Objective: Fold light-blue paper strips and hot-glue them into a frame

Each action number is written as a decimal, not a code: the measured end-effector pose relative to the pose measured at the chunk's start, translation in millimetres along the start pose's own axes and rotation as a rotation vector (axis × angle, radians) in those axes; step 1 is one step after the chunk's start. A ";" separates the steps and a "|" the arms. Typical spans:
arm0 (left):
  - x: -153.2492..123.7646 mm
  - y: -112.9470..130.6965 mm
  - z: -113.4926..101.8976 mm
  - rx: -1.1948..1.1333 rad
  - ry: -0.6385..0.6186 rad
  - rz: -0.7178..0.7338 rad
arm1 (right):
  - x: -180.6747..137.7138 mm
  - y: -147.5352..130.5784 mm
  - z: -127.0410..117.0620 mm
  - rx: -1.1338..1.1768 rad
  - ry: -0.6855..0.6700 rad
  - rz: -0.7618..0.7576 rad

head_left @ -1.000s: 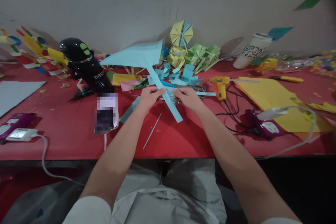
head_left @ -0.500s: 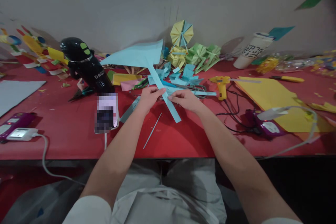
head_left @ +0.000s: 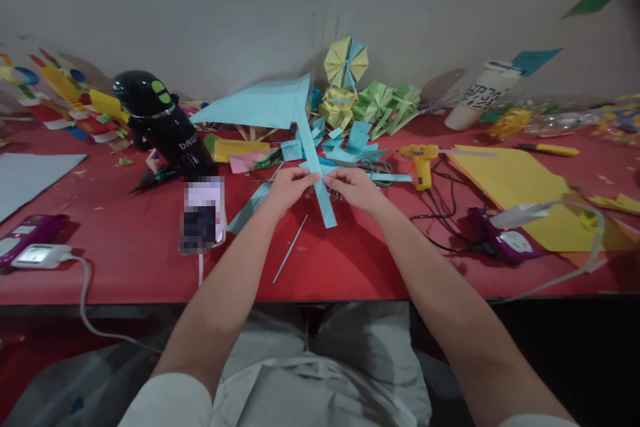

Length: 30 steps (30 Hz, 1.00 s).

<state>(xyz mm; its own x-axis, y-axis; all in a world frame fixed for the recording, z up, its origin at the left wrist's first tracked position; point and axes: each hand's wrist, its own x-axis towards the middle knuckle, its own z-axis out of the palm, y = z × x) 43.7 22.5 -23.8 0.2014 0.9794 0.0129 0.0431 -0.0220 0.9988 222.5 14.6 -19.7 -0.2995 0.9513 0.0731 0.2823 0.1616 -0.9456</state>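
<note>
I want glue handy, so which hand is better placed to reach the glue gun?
Probably your right hand: it is nearer the glue gun, which lies on that side. Your left hand would have to cross over. Both are at the blue strip.

I log the wearer's build from my remote screen. Left sleeve: white or off-white, short, plain, with a wide, rounded opening. Right sleeve: similarly pale; I get only a sliver at the lower edge. Left forearm and right forearm: bare, tapering to the wrist. Left hand and right hand: bare. Lap clothing: pale grey, loose, softly creased; I cannot fix its exact shade in shadow.
</note>
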 end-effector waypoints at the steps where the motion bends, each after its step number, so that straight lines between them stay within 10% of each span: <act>1: 0.1 -0.4 -0.3 0.007 -0.002 0.006 | 0.6 0.5 0.2 0.005 -0.001 0.007; 30: -1.8 2.0 1.3 -0.003 -0.049 -0.021 | -3.6 -5.8 0.9 -0.081 0.047 0.003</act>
<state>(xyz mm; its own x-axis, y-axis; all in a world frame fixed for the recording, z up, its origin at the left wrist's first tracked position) 44.7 20.4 -22.0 0.2486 0.9685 -0.0102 0.0448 -0.0009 0.9990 221.1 10.1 -14.8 -0.2564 0.9626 0.0871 0.3566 0.1780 -0.9171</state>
